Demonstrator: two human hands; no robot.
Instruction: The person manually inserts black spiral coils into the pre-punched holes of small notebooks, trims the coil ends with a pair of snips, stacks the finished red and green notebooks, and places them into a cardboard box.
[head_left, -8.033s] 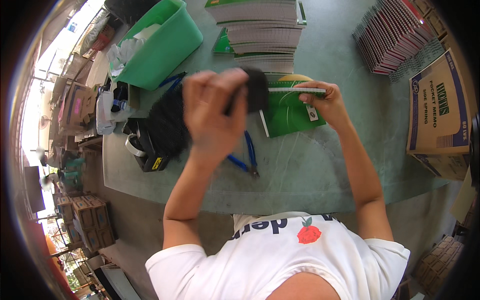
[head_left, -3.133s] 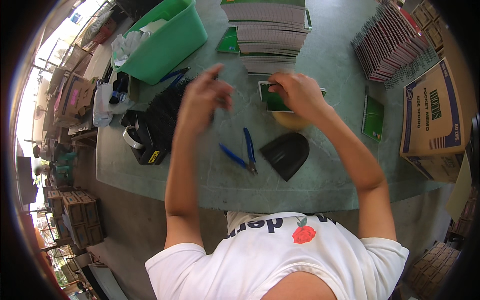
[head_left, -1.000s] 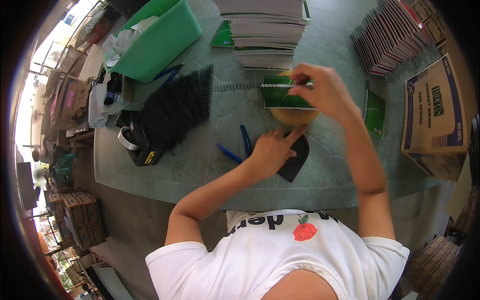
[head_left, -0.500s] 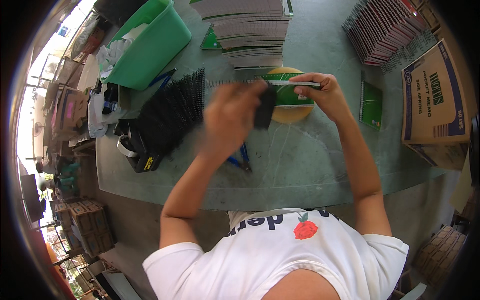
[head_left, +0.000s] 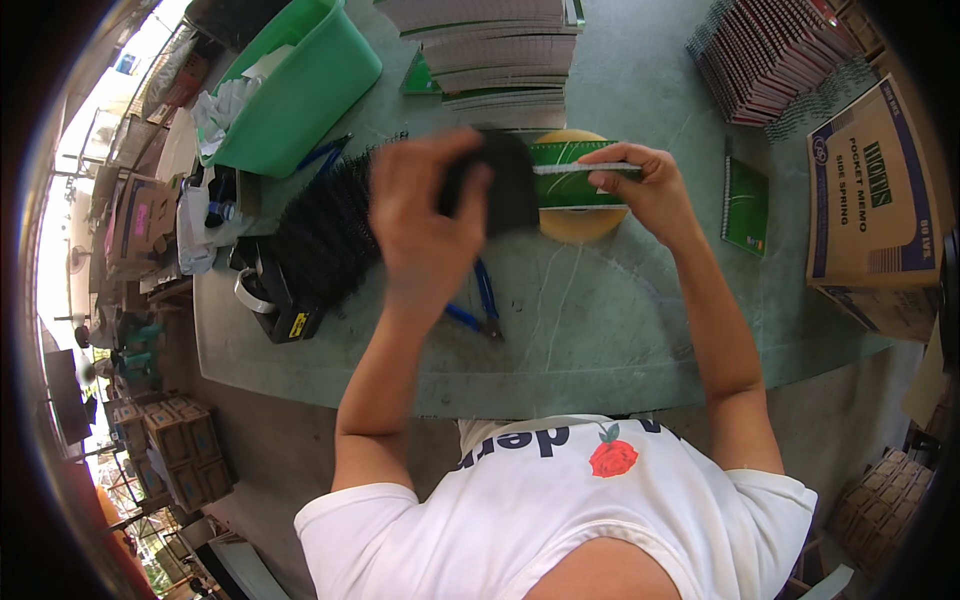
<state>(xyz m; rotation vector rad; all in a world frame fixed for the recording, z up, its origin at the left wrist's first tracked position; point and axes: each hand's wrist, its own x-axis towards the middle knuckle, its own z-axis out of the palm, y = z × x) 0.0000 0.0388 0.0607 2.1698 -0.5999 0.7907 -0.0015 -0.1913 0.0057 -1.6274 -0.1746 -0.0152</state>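
The right hand [head_left: 640,185] pinches the upper edge of a small green notebook [head_left: 575,175], thumb and fingers closed on it near its right end. The notebook is held just above the worktop [head_left: 600,320], over a roll of tan tape [head_left: 580,215] that lies flat beneath it. Its long axis runs left to right across the view, with the pale bound edge uppermost and the cover facing the person.

The left hand [head_left: 425,215] is raised and blurred; its fingers are curled around a black cover sheet [head_left: 500,180], which sits at the notebook's left end and overlaps it. How firmly the sheet is gripped cannot be told through the blur.

Below the left hand, blue-handled pliers [head_left: 480,305] lie on the worktop, handles towards the person. To the left, a bundle of black spiral coils [head_left: 325,235] is spread out, next to a black tape dispenser [head_left: 275,300]. A green plastic tub [head_left: 300,90] with crumpled white material inside stands at the upper left. Stacks of unbound notebook pages [head_left: 500,50] rise behind the held notebook, close to it. A finished green notebook [head_left: 745,205] lies flat to the right, well clear of the hands, and a row of bound notebooks [head_left: 770,55] fans out at the upper right. A cardboard box [head_left: 870,200] sits at the right edge.
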